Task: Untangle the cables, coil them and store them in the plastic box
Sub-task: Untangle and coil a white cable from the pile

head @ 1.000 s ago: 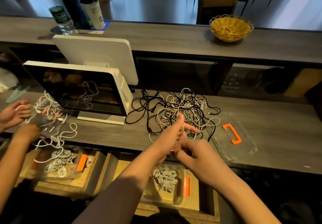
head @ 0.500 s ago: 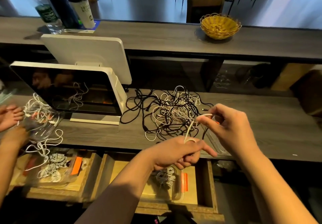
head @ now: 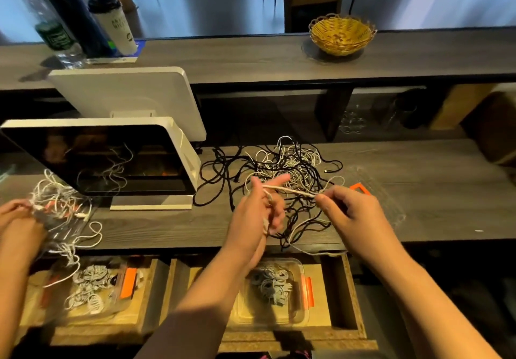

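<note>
A white cable is pulled taut above the counter's front edge, wound round the left hand and pinched by the right hand. A plastic box of coils sits in the open drawer below.

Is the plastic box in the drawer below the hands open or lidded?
Open. The plastic box has no lid on it, coiled white cables lie exposed inside, and a clear lid rests on the counter.
</note>
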Action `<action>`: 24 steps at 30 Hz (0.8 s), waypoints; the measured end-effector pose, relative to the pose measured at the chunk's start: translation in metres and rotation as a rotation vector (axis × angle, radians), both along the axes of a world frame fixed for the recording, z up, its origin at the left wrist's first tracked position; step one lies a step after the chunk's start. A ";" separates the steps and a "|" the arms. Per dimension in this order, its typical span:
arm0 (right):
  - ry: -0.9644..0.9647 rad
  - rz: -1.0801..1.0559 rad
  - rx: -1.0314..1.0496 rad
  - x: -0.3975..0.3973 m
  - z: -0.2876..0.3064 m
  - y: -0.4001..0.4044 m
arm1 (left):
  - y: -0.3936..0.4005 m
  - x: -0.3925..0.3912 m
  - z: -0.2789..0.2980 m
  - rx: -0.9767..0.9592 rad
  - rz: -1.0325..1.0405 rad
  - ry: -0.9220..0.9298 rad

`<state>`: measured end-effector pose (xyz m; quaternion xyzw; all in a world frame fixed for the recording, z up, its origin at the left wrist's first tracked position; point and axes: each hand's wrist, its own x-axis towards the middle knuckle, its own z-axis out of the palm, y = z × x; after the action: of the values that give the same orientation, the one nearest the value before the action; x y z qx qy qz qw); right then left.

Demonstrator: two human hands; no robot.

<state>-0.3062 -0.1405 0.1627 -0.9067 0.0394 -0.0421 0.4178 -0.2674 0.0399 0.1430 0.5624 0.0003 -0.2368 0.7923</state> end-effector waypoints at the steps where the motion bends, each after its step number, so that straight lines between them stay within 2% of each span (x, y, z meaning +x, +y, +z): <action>1: 0.012 0.013 0.030 -0.001 -0.004 0.006 | 0.000 0.001 -0.001 -0.064 0.086 0.015; 5: 0.039 0.040 0.161 -0.008 -0.023 0.027 | 0.006 0.007 -0.002 -0.177 0.255 0.095; 11: 0.170 0.147 0.170 -0.012 -0.035 0.053 | 0.012 0.010 0.006 -0.462 0.409 0.285; 17: 0.204 0.233 0.121 -0.014 -0.036 0.070 | 0.022 0.019 0.000 -0.437 0.503 0.248; 24: 0.254 0.410 0.025 -0.020 -0.029 0.074 | 0.024 0.030 -0.006 -0.244 0.511 0.072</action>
<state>-0.3263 -0.0665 0.1333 -0.8886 -0.0929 0.1584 0.4203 -0.2379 0.0639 0.1370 0.4357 0.1419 -0.0474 0.8876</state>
